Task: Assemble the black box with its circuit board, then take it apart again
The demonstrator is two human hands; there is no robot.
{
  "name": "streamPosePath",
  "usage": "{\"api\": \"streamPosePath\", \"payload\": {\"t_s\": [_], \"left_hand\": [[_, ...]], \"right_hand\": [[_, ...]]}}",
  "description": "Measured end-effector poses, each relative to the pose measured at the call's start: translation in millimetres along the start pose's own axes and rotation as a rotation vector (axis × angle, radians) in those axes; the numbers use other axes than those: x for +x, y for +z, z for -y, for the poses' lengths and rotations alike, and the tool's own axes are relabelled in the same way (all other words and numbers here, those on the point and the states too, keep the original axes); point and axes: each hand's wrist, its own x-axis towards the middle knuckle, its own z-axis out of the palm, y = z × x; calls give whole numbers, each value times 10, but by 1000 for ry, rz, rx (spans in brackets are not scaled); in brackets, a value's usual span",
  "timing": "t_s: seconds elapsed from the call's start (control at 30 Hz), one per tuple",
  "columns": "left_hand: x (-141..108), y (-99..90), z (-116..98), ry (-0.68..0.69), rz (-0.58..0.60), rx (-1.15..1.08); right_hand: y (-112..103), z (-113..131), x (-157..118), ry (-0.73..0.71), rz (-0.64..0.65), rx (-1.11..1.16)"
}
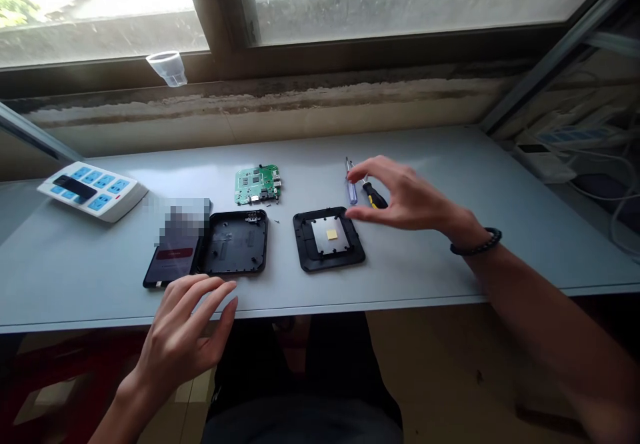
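Note:
My right hand (405, 194) hovers with its fingers apart, holding nothing, just above a yellow-and-black-handled screwdriver (374, 195) and a clear blue-handled screwdriver (352, 189). Its thumb is close to a black plastic frame (305, 247) holding a metal plate (320, 237) with a yellow thermal pad (331, 234). Further left lie a green circuit board (257, 185) and an open black case half (235, 242). My left hand (183, 327) rests near the table's front edge, fingers spread and empty, closest to a smartphone (173, 261), whose upper part is blurred out.
A white power strip (93, 191) with blue sockets lies at the left of the pale grey table (450, 164). Tiny screws (274, 212) sit near the board. Cables and another power strip (575, 137) lie beyond the right end. A plastic cup (169, 67) stands on the window ledge.

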Motion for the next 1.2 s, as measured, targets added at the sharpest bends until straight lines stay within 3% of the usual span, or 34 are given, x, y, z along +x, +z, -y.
{"api": "streamPosePath", "payload": {"t_s": [0.17,0.37,0.7,1.0,1.2], "left_hand": [[-25,-66,80,-8,29,82],[38,-76,170,2,109,136],[79,27,193,9,167,73],[90,63,234,37,123,24],[79,39,194,44,108,18]], "right_hand": [[211,192,-44,-159,336,-5],[311,254,-39,-161,437,-96],[321,342,-13,-171,449,-70],[412,303,-20,-161,364,-6],[294,244,55,-143,301,4]]}}
